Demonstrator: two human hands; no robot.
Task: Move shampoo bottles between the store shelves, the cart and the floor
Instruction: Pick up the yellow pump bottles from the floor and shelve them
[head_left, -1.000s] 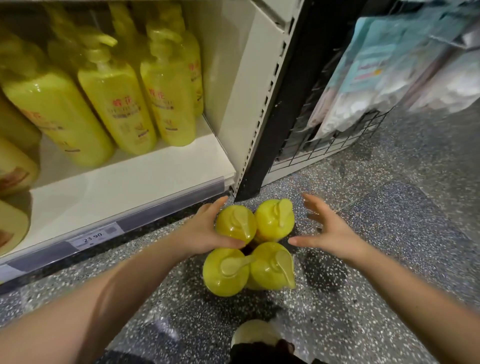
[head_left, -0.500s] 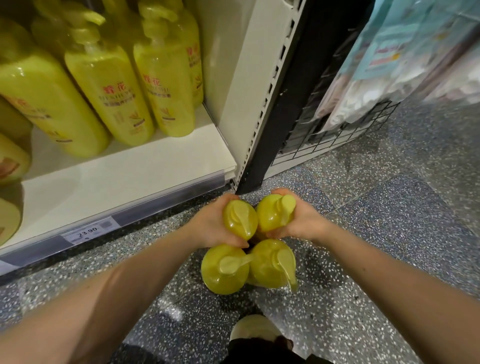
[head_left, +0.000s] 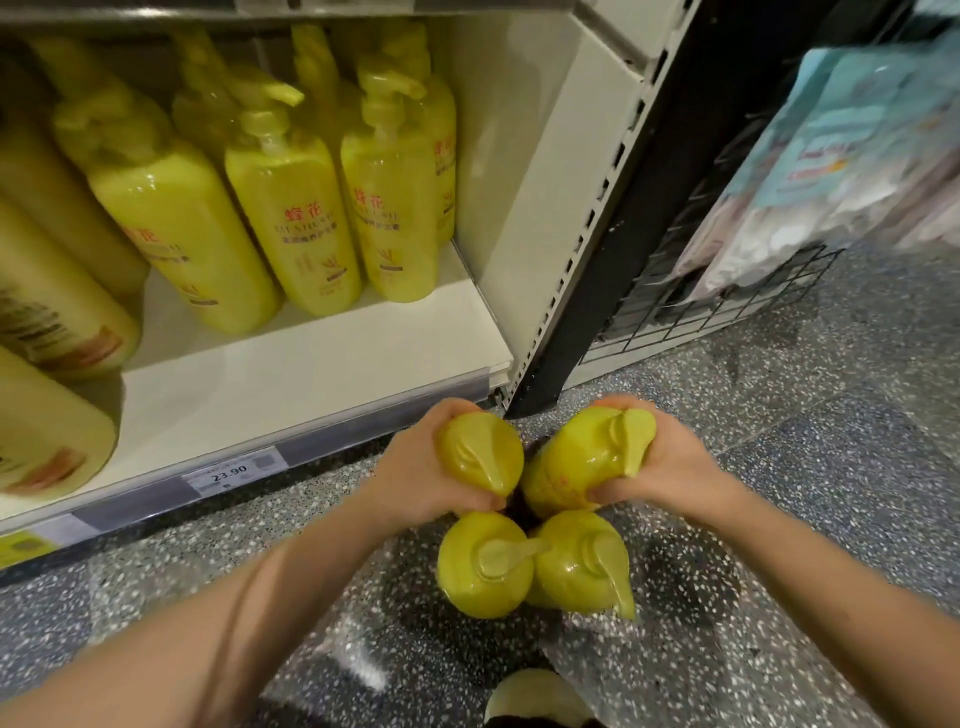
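We clamp our left hand (head_left: 415, 467) round the left bottle (head_left: 480, 452), our right hand (head_left: 670, 467) round the right bottle (head_left: 582, 462), while beyond our fingers shelf bottles (head_left: 296, 208) read 蜂花 and the tag (head_left: 228, 474) reads 23.90.

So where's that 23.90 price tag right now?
In the head view, the price tag sits left of centre on the front edge of the bottom shelf, just left of the left hand that grips a yellow bottle.

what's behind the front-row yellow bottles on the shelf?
More yellow pump bottles. The front bottles cover all but their pumps and shoulders; how many is hidden.
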